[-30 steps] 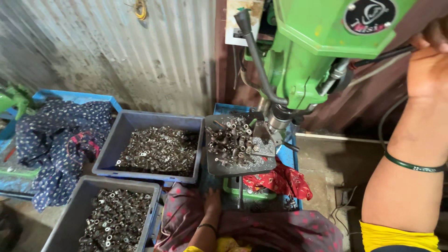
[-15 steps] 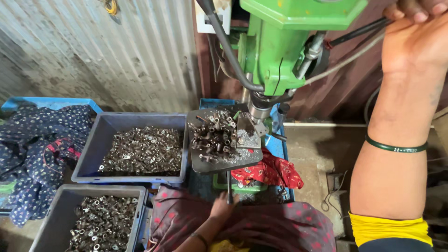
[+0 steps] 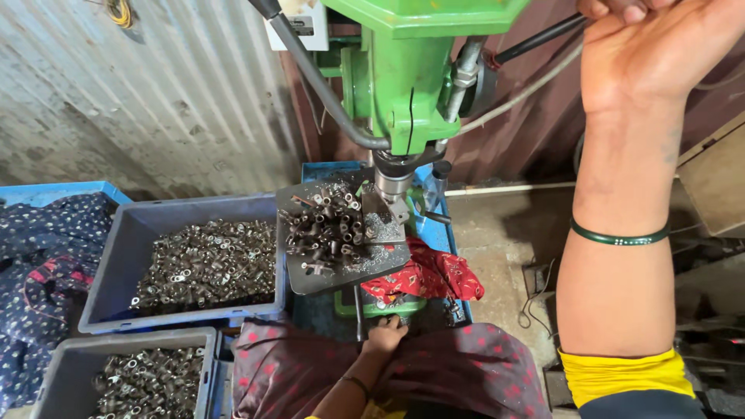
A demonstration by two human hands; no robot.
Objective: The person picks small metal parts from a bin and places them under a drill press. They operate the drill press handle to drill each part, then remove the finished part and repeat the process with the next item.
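Two hands | right (image 3: 652, 46) fisted on lever (image 3: 543, 35) | left (image 3: 386, 335) resting on lap

Right hand (image 3: 660, 46) fingers beyond top edge

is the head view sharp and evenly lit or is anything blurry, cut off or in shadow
Head view: mostly sharp under soft daylight; the metal parts in the grey bin glint slightly; the raised right hand sits close, large and cropped by the top edge; the left hand lies in dimmer shade below the drill table.
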